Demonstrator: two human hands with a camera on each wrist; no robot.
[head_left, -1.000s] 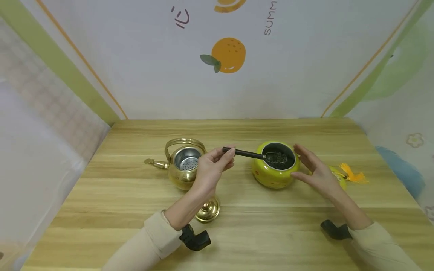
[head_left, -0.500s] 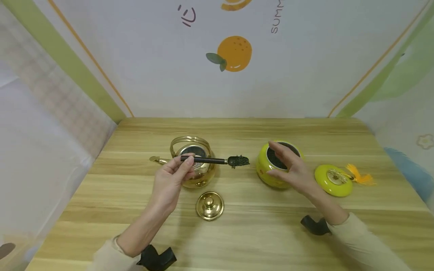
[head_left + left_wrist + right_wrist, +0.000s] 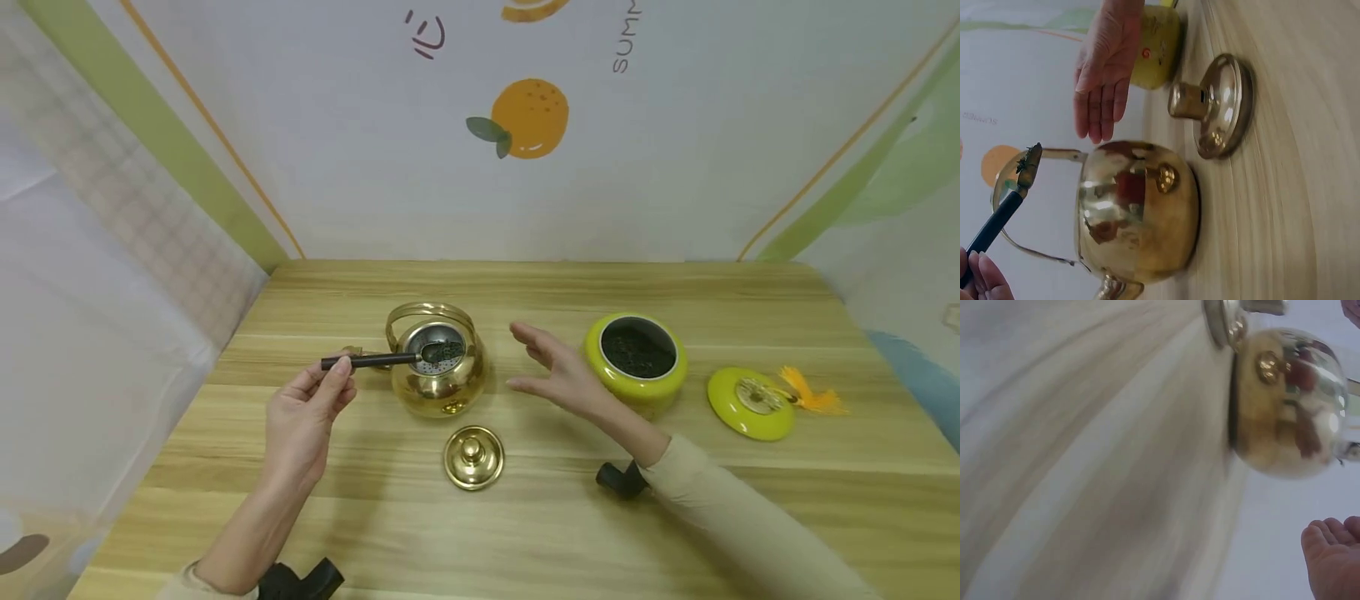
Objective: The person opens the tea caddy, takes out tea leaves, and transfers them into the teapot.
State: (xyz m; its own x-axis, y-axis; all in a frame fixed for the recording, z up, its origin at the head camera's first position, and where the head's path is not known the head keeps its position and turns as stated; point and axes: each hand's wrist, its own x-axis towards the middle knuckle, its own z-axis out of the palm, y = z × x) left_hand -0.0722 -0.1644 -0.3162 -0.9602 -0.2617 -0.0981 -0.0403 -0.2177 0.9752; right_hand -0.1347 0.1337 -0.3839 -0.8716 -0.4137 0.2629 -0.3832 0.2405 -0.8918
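Observation:
My left hand (image 3: 303, 421) pinches the dark handle of a tea scoop (image 3: 375, 360). Its bowl carries dark tea leaves (image 3: 1027, 159) and hangs over the open mouth of a golden teapot (image 3: 435, 392). A perforated metal strainer (image 3: 420, 337) sits in that mouth. Between the teapot and a yellow tea jar (image 3: 637, 387) is my right hand (image 3: 562, 375), fingers extended and thumb apart, holding nothing. The jar stands uncovered with dark leaves inside. In the left wrist view the scoop shows in front of the teapot's raised handle (image 3: 1041, 253).
The golden teapot lid (image 3: 474, 458) lies knob up on the wooden table (image 3: 540, 533), in front of the teapot. Right of the jar rests its yellow lid (image 3: 750, 404) with an orange tassel (image 3: 813, 396). A printed cloth (image 3: 360, 183) hangs behind the table.
The left hand has carried the loaded scoop leftward from the jar to above the teapot's mouth. My right hand has also moved left, away from the jar toward the teapot.

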